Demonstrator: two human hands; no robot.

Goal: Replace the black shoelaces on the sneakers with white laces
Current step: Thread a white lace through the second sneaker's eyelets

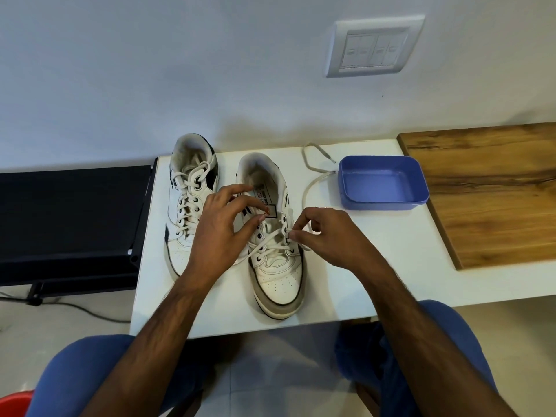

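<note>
Here right hand (328, 233) pinches the half-threaded white lace (270, 240); left hand (224, 224) curls, grip unclear

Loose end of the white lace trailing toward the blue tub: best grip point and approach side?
Pinch the white lace on the flat run lying bare on the table, between the right sneaker and the blue tub, coming from above. Probably avoid the far tip: it lies close against the tub's wall. The right hand already pinches the lace at the eyelet; the left hand is at the tongue.
</note>
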